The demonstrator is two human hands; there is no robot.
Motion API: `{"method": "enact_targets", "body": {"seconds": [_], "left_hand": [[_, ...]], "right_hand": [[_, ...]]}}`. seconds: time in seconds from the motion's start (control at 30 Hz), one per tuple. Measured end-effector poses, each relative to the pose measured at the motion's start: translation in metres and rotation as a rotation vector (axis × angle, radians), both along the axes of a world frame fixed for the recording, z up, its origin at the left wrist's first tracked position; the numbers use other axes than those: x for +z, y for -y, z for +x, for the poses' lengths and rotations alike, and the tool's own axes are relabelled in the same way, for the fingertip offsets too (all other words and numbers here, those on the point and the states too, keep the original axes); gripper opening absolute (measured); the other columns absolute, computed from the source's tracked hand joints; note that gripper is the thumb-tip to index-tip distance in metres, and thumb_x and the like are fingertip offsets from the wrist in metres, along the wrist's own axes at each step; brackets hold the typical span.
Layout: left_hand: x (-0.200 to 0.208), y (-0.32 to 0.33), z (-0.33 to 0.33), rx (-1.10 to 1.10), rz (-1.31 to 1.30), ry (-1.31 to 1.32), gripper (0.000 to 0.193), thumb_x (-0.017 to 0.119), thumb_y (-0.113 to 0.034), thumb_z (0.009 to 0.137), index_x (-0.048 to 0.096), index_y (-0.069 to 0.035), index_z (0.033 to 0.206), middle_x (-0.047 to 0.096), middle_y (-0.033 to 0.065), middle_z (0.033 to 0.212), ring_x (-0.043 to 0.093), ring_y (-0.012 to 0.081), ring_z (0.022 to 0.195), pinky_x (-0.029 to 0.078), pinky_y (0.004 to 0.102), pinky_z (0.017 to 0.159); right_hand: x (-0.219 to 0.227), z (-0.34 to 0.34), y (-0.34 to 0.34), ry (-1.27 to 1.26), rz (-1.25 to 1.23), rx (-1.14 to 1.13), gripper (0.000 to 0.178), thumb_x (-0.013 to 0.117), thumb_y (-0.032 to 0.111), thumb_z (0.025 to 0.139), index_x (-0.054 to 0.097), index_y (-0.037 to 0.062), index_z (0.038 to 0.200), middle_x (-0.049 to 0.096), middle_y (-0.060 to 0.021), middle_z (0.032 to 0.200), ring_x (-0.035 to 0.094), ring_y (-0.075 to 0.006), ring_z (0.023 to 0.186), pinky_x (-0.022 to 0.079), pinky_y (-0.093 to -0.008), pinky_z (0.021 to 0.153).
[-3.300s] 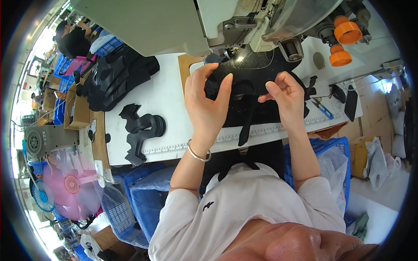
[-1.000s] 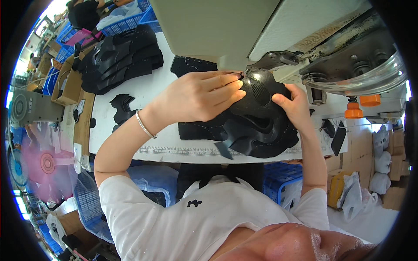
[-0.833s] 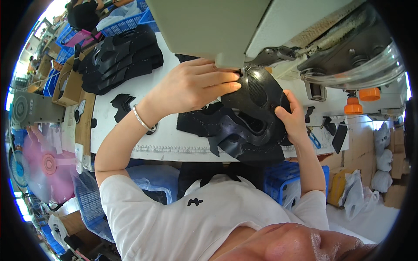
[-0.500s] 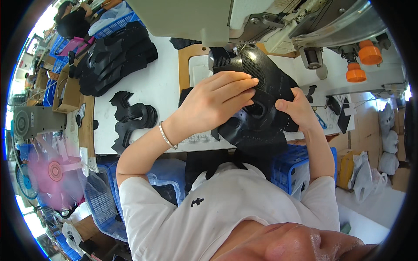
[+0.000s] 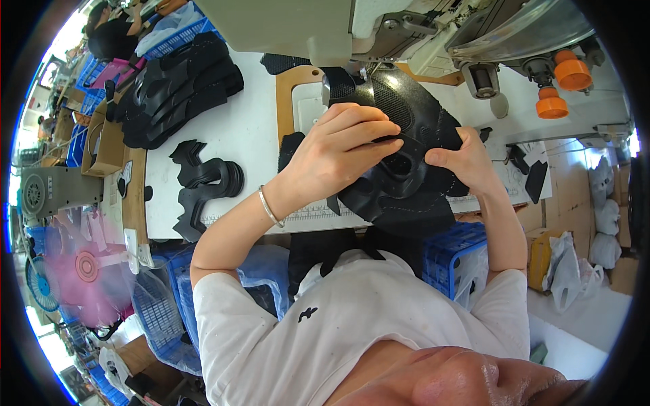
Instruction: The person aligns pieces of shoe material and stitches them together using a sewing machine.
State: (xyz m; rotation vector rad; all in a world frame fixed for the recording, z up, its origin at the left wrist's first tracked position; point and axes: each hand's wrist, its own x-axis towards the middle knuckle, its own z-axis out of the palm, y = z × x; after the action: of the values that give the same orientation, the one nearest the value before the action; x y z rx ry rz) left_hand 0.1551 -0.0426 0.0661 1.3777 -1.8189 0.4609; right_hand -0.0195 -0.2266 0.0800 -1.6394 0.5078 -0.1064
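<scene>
A black shoe upper (image 5: 406,177), with mesh panels and a rounded opening, lies under the head of a sewing machine (image 5: 291,30). My left hand (image 5: 344,147), a silver bangle at its wrist, has bent fingers drawn together on the upper's left side; its fingertips press or pinch the material, and the thumb is hidden. At the right edge my right hand (image 5: 467,161) grips the same upper, thumb on top and the other fingers mostly underneath. The upper's far end sits close to the machine's needle area, where the needle itself is hard to make out.
A pile of black shoe uppers (image 5: 179,91) lies at the far left of the white table (image 5: 159,196), with a stack of curved black pieces (image 5: 210,179) nearer. Orange knobs (image 5: 572,71) hang at the upper right. Blue crates (image 5: 450,260) stand below the table; a pink fan (image 5: 87,266) is at left.
The shoe upper has turned slightly under the machine. My right hand has shifted a little up and left with it, and my left fingers have bent more.
</scene>
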Motion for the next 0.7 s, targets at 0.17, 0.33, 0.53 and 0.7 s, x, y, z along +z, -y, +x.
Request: {"method": "enact_targets", "body": {"seconds": [0.17, 0.33, 0.53, 0.7], "left_hand": [[-0.001, 0.002, -0.002, 0.005, -0.018, -0.019, 0.028, 0.077, -0.004, 0.065, 0.074, -0.004, 0.092, 0.067, 0.0041, 0.102, 0.060, 0.0221, 0.098, 0.046, 0.0327, 0.080], [-0.004, 0.005, 0.000, 0.003, -0.034, -0.015, 0.028, 0.077, -0.004, 0.065, 0.073, -0.003, 0.092, 0.067, 0.0043, 0.101, 0.060, 0.0218, 0.098, 0.046, 0.0320, 0.079], [-0.012, 0.004, -0.002, 0.183, -0.221, 0.390, 0.025, 0.074, -0.009, 0.068, 0.074, -0.011, 0.093, 0.068, 0.0030, 0.100, 0.063, 0.0214, 0.093, 0.049, 0.0286, 0.076], [-0.030, 0.000, -0.007, 0.334, -0.375, 0.478, 0.026, 0.071, -0.005, 0.068, 0.075, -0.007, 0.093, 0.068, 0.0049, 0.095, 0.064, 0.0221, 0.089, 0.056, 0.0303, 0.075]], "right_hand": [[0.007, 0.003, -0.003, 0.057, 0.038, 0.007, 0.035, 0.084, 0.016, 0.072, 0.066, -0.0017, 0.098, 0.069, -0.0037, 0.089, 0.063, -0.0085, 0.076, 0.053, -0.0238, 0.069], [0.009, 0.005, -0.002, 0.042, 0.020, 0.011, 0.031, 0.081, 0.012, 0.074, 0.066, -0.0016, 0.097, 0.068, -0.0032, 0.088, 0.062, -0.0076, 0.075, 0.053, -0.0236, 0.068], [0.008, 0.005, -0.004, -0.011, -0.091, -0.012, 0.031, 0.080, 0.013, 0.075, 0.066, -0.0019, 0.098, 0.067, -0.0026, 0.086, 0.059, -0.0068, 0.073, 0.051, -0.0238, 0.066], [0.003, 0.004, -0.003, 0.065, -0.065, -0.006, 0.030, 0.080, 0.017, 0.075, 0.066, -0.0023, 0.093, 0.066, -0.0026, 0.084, 0.058, -0.0064, 0.072, 0.050, -0.0239, 0.064]]}}
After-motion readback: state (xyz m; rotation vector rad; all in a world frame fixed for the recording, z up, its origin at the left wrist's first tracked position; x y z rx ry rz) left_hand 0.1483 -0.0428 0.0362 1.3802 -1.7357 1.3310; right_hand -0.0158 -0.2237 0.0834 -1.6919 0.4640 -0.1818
